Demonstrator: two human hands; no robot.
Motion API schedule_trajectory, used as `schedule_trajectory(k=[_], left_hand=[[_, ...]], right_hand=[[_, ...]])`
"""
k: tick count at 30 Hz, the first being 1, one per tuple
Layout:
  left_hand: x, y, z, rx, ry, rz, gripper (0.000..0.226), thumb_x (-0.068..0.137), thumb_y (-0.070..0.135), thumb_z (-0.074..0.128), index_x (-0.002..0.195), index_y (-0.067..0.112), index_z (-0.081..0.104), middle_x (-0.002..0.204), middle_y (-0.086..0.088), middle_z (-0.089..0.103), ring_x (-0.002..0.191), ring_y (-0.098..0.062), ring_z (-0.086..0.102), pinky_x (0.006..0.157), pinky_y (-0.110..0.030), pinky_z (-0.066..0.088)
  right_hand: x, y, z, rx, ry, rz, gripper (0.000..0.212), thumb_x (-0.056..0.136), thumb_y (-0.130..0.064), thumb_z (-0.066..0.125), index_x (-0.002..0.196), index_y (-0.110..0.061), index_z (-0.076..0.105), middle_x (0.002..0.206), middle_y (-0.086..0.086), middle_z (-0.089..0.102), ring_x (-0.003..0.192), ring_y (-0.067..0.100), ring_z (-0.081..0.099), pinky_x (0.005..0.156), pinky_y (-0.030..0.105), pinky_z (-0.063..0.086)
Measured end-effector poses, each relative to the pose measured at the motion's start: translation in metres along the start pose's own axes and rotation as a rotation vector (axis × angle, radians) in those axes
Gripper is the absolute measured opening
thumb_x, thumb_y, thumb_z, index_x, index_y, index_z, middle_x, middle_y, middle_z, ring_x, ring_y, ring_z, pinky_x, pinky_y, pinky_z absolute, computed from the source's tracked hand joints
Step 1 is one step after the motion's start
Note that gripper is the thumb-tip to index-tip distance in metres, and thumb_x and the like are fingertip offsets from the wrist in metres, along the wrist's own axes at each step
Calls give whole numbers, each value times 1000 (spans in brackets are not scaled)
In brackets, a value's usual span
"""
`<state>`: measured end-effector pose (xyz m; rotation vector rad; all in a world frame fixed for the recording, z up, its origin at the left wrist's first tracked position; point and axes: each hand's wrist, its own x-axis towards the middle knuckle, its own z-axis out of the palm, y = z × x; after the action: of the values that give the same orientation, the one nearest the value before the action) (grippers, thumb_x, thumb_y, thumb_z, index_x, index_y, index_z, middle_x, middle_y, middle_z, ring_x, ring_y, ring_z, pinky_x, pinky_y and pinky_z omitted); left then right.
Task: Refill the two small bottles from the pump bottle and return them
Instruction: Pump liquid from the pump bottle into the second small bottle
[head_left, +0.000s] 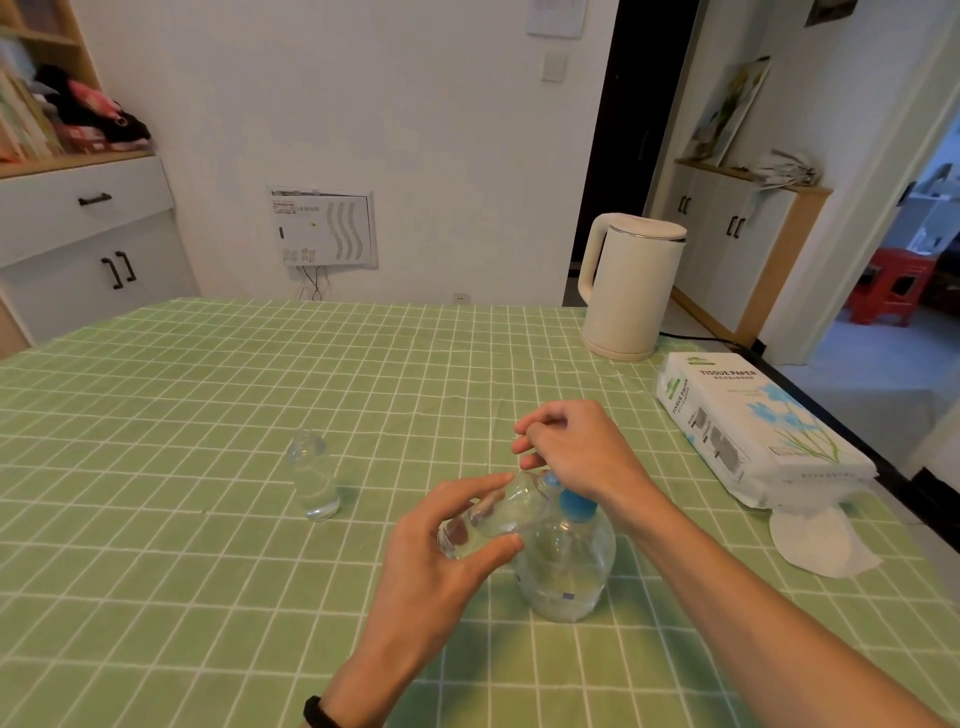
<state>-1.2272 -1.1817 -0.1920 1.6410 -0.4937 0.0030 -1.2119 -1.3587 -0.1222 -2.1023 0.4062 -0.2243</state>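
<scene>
Left hand (436, 553) holds small bottle (500, 512); pack (753, 431) reads "TISSUE PAPER".

Left of the pump bottle (566, 566) you have broad open cloth (156, 519), broken only by one small bottle (313, 480) standing upright. On your right the tissue pack (753, 431) lies along the edge with the kettle (631, 291) beyond it, leaving a narrower lane beside the pump bottle.
</scene>
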Motion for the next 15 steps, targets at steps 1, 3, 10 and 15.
schedule_trajectory(k=[1, 3, 10, 15], left_hand=[[1, 1, 0, 1, -2, 5, 50, 80, 9, 90, 120, 36, 77, 116, 14, 79, 110, -19, 72, 98, -52, 57], [2, 3, -1, 6, -6, 9, 50, 80, 8, 90, 120, 37, 77, 116, 14, 79, 110, -19, 72, 97, -55, 56], [2, -3, 0, 39, 0, 13, 52, 80, 11, 91, 119, 42, 77, 113, 14, 78, 101, -21, 70, 94, -54, 56], [1, -7, 1, 33, -5, 4, 50, 81, 15, 91, 120, 42, 76, 116, 12, 78, 105, -25, 71, 95, -54, 56]], right_hand=[[0, -2, -1, -15, 2, -15, 21, 101, -16, 57, 90, -23, 74, 81, -7, 79, 70, 6, 76, 64, 21, 55], [0, -3, -2, -30, 2, -28, 21, 101, -18, 57, 89, -24, 73, 81, -8, 79, 70, 6, 76, 64, 21, 55], [3, 5, 1, 32, -14, 24, 27, 98, -5, 52, 91, -19, 74, 80, -5, 79, 67, 6, 76, 60, 16, 52], [4, 9, 4, 35, -22, 37, 28, 98, -4, 51, 92, -17, 75, 83, -2, 79, 67, 7, 75, 54, 12, 50]])
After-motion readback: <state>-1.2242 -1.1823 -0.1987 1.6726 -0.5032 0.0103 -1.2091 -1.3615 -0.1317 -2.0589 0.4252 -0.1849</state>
